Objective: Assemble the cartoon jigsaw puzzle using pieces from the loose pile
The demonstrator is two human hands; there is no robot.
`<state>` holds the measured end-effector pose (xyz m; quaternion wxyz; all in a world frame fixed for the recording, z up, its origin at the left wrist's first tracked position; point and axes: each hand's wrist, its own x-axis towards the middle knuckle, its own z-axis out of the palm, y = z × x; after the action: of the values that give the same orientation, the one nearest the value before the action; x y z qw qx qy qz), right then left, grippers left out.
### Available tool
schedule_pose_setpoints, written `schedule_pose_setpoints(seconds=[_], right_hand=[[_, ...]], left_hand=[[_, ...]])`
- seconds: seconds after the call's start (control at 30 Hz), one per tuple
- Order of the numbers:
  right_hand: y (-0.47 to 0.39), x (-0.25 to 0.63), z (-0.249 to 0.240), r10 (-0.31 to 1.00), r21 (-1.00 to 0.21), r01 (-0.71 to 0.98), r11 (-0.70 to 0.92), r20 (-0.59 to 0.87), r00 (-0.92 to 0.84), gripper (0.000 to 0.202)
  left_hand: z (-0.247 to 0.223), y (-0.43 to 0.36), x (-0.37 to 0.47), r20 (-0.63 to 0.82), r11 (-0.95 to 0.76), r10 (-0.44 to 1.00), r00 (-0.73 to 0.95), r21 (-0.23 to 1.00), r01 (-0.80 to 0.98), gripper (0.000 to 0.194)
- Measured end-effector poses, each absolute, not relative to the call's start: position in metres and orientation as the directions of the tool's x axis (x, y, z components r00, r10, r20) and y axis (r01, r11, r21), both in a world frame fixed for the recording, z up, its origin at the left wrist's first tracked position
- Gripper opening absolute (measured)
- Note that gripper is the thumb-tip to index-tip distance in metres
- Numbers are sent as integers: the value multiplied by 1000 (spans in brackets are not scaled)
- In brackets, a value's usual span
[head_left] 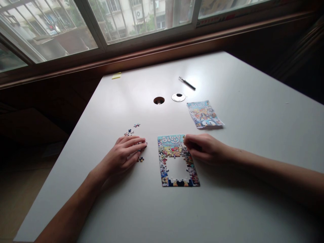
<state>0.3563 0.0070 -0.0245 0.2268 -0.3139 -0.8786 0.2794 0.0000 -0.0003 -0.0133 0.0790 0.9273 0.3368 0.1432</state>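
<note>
A partly assembled jigsaw puzzle (162,168) lies flat on the white table, its picture crowded with small cartoon figures. Inside its border is an unfilled gap through which the tabletop shows. My right hand (206,147) rests at the puzzle's upper right edge, fingers curled and pinched together; whatever they may hold is hidden. To the left of the puzzle, my left hand (128,150) is spread over loose jigsaw pieces, partly covering them. More loose pieces (130,132) show beyond its fingers, and a dark and yellow piece (140,159) lies beside its thumb.
A creased picture sheet (205,114) with a matching design lies behind my right hand. Farther back are a pen (187,83), a round cover (178,97), a cable hole (159,100) and a yellow sticky note (116,76). A window sill (152,55) borders the far side.
</note>
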Motion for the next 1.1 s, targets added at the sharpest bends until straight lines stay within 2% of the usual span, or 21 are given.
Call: schedule_pose_setpoints(seconds=[0.43, 0.73, 0.9, 1.1], right_hand=[[5, 357, -25, 683, -642, 426, 637, 215, -698, 8], [6, 356, -24, 681, -631, 432, 644, 217, -699, 8], [6, 356, -23, 682, -642, 426, 638, 212, -700, 8], [6, 356, -24, 682, -640, 426, 639, 214, -699, 8]], left_hand=[[-20, 3, 2, 409, -780, 623, 667, 257, 570, 23], [-9, -1, 9, 510, -771, 623, 593, 273, 576, 18], [-10, -3, 7, 487, -713, 689, 537, 320, 624, 31], [-6, -4, 9, 497, -703, 700, 512, 356, 616, 23]])
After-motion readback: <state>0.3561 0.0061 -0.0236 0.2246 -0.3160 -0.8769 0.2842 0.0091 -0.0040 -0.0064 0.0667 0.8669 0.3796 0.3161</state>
